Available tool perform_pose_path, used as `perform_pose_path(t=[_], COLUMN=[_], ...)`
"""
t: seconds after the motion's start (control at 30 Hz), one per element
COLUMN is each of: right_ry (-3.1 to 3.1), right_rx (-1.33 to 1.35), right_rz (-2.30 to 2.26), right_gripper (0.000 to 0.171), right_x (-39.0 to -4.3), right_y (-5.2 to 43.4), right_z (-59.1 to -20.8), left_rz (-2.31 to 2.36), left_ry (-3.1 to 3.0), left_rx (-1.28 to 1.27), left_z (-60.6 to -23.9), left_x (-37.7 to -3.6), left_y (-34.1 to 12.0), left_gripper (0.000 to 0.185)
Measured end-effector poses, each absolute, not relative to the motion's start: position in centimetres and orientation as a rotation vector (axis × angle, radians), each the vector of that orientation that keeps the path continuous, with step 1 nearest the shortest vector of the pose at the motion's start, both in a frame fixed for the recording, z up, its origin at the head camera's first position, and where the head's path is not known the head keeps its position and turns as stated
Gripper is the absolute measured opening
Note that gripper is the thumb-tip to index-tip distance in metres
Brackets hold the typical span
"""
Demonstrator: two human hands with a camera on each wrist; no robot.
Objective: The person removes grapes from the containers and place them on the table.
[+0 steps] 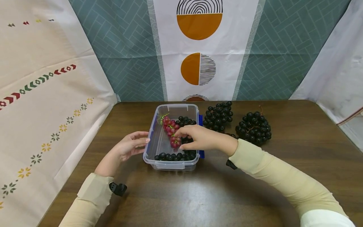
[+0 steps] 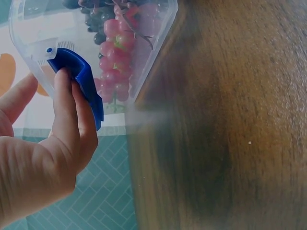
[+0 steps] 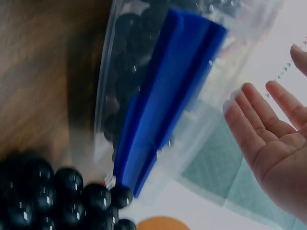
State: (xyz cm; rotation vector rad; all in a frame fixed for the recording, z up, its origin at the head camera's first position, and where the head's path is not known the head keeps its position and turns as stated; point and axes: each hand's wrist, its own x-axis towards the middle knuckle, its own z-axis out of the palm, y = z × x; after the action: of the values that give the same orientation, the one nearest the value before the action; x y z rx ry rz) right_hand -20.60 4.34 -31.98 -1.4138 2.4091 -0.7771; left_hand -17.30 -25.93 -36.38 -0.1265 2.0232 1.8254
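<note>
A clear plastic container (image 1: pixel 161 140) with blue side latches stands on the table, holding red grapes (image 1: pixel 171 129) in a bunch and black grapes (image 1: pixel 170 157) along its front and right sides. My left hand (image 1: pixel 127 147) touches the container's left side. In the left wrist view its fairly straight fingers (image 2: pixel 64 103) rest against a blue latch (image 2: pixel 79 72). Over the container, my right hand (image 1: pixel 199 137) is spread above the grapes, index finger and thumb apart near the red bunch. The right wrist view shows nothing held between its loosely extended fingers (image 3: pixel 247 117).
Just right of the container lies one bunch of black grapes (image 1: pixel 218 116), and farther right another bunch (image 1: pixel 253 127) with a brown stem. Both are on the brown wooden table (image 1: pixel 181 195). A patterned cloth (image 1: pixel 136 56) hangs behind the table's back edge.
</note>
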Motion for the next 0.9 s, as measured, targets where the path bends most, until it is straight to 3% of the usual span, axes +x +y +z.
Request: perform_pose_path(t=[0.9], right_ry=[2.216], right_rx=[-1.321], right_rz=[-0.587], right_gripper=[0.045], right_x=[-20.3], right_y=[-0.4], right_z=[-35.0], left_rz=[1.791], left_ry=[2.039], left_rx=[-0.126], left_z=[-36.3], left_x=[-17.3], left_y=[-25.7], left_gripper=[0.06])
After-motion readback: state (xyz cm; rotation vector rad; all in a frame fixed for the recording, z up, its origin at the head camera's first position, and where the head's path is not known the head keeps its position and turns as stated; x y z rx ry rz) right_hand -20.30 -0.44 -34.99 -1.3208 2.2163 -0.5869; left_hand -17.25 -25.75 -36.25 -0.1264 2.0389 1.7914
